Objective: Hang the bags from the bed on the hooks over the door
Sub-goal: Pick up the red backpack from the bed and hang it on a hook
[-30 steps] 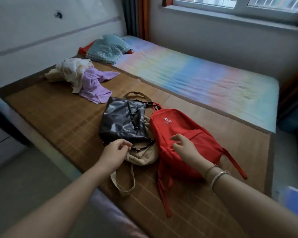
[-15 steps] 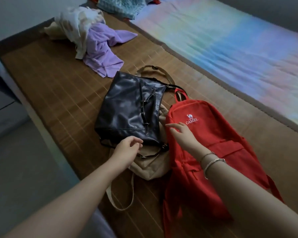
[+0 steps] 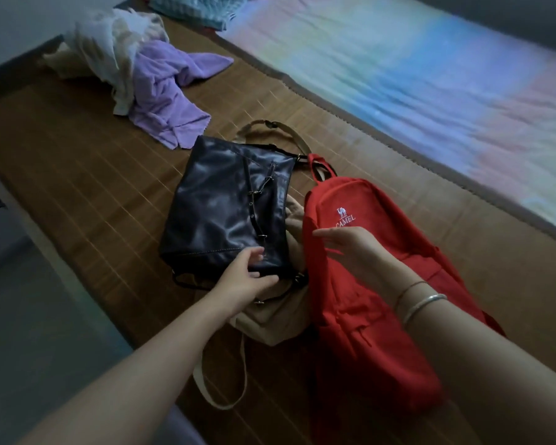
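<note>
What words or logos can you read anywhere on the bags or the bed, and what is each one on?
"CAMEL": white letters under a small white camel figure, on the upper front of the red backpack.
No text shows on the black leather bag, the beige bag, the clothes or the mat.

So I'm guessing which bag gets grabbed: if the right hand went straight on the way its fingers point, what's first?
Probably the beige bag wedged beside the black bag; the right hand hovers above the red backpack, height unclear.
</note>
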`<state>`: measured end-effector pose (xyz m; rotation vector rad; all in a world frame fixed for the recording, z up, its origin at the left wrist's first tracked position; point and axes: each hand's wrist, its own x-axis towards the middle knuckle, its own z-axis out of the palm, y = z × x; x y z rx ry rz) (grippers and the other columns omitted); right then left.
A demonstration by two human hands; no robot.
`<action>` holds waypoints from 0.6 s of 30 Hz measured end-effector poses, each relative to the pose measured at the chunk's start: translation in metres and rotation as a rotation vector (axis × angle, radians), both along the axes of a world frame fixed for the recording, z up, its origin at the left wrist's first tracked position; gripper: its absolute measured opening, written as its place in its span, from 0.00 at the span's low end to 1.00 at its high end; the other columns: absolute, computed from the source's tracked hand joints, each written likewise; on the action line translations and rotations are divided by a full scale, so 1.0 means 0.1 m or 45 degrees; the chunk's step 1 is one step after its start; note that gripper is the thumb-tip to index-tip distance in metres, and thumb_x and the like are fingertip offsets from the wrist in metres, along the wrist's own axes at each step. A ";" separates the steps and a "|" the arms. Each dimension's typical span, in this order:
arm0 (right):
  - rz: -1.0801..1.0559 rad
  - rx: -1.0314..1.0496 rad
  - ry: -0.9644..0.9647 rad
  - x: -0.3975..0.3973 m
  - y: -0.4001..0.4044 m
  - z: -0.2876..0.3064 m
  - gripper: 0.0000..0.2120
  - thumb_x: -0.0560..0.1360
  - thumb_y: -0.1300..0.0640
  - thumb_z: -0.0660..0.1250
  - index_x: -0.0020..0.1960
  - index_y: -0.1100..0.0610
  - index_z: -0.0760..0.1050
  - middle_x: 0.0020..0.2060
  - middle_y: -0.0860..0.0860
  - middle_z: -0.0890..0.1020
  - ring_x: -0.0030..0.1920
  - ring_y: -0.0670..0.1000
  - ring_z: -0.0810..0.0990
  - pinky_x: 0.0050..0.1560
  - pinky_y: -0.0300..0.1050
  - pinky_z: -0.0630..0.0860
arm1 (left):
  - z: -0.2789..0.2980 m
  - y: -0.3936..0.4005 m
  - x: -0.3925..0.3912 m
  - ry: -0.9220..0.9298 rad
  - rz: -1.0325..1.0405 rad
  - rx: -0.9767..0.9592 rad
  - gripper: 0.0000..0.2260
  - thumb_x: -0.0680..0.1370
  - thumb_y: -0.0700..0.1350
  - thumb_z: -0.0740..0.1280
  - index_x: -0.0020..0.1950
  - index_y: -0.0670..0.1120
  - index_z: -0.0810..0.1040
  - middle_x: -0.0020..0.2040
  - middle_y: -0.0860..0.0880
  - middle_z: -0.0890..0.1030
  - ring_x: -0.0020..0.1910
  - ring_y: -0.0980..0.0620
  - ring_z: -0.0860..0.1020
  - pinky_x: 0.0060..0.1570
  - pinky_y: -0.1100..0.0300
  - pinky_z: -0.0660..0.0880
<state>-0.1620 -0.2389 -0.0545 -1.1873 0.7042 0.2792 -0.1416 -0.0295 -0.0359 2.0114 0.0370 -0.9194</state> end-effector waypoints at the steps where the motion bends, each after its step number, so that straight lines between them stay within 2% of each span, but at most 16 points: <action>1: -0.008 0.116 -0.052 -0.08 -0.03 0.13 0.12 0.72 0.66 0.59 0.50 0.66 0.78 0.45 0.58 0.79 0.44 0.52 0.77 0.47 0.40 0.72 | 0.06 -0.05 -0.02 0.020 -0.043 -0.031 0.35 0.71 0.45 0.73 0.73 0.50 0.60 0.72 0.49 0.67 0.68 0.47 0.70 0.63 0.56 0.70; 4: -0.002 0.331 -0.207 -0.31 -0.05 0.54 0.22 0.68 0.61 0.60 0.59 0.70 0.74 0.55 0.61 0.78 0.54 0.55 0.76 0.60 0.45 0.70 | 0.28 -0.22 -0.13 -0.001 -0.159 -0.146 0.48 0.65 0.51 0.77 0.77 0.53 0.50 0.76 0.51 0.60 0.74 0.51 0.62 0.71 0.56 0.62; 6: 0.010 0.359 -0.279 -0.46 -0.01 0.86 0.23 0.72 0.60 0.55 0.63 0.71 0.71 0.58 0.62 0.76 0.59 0.57 0.74 0.66 0.49 0.66 | 0.48 -0.33 -0.23 -0.045 -0.209 -0.273 0.49 0.63 0.51 0.78 0.76 0.53 0.51 0.73 0.52 0.66 0.71 0.54 0.67 0.68 0.62 0.65; 7: 0.027 0.368 -0.309 -0.53 0.03 0.99 0.23 0.74 0.60 0.53 0.64 0.71 0.69 0.59 0.63 0.76 0.60 0.57 0.73 0.68 0.50 0.65 | 0.57 -0.38 -0.27 -0.068 -0.203 -0.345 0.46 0.64 0.49 0.78 0.75 0.51 0.55 0.69 0.53 0.71 0.65 0.56 0.73 0.63 0.66 0.70; 9: 0.044 0.314 -0.382 -0.69 0.11 1.29 0.24 0.74 0.58 0.53 0.64 0.70 0.70 0.57 0.61 0.78 0.57 0.56 0.76 0.64 0.48 0.69 | 0.83 -0.47 -0.34 -0.152 -0.148 -0.484 0.30 0.68 0.41 0.75 0.67 0.49 0.66 0.55 0.53 0.79 0.52 0.57 0.78 0.47 0.74 0.75; 11: 0.052 0.249 -0.405 -0.83 0.17 1.50 0.25 0.71 0.55 0.55 0.62 0.67 0.74 0.58 0.57 0.80 0.56 0.53 0.78 0.60 0.47 0.70 | 1.05 -0.48 -0.37 -0.245 -0.140 -0.523 0.18 0.72 0.35 0.69 0.57 0.52 0.71 0.46 0.53 0.79 0.43 0.58 0.78 0.39 0.73 0.75; 14: -0.029 -0.016 -0.427 -1.14 0.26 1.94 0.21 0.71 0.54 0.55 0.60 0.60 0.76 0.58 0.52 0.80 0.57 0.49 0.79 0.57 0.46 0.70 | 1.41 -0.42 -0.40 -0.253 -0.300 -0.609 0.16 0.74 0.31 0.62 0.50 0.52 0.76 0.44 0.47 0.81 0.41 0.52 0.80 0.43 0.60 0.78; 16: -0.129 -0.228 -0.419 -1.36 0.31 2.20 0.17 0.75 0.60 0.52 0.59 0.59 0.75 0.58 0.53 0.79 0.59 0.52 0.78 0.56 0.47 0.69 | 1.59 -0.39 -0.39 -0.288 -0.385 -0.621 0.15 0.75 0.31 0.59 0.54 0.46 0.78 0.44 0.45 0.82 0.41 0.48 0.80 0.42 0.59 0.78; 18: -0.359 -0.449 -0.393 -1.64 0.43 2.48 0.16 0.75 0.64 0.52 0.55 0.58 0.76 0.56 0.53 0.81 0.59 0.53 0.78 0.60 0.51 0.68 | 1.83 -0.38 -0.42 -0.295 -0.449 -0.644 0.15 0.75 0.31 0.57 0.55 0.42 0.78 0.38 0.47 0.81 0.35 0.52 0.79 0.35 0.64 0.76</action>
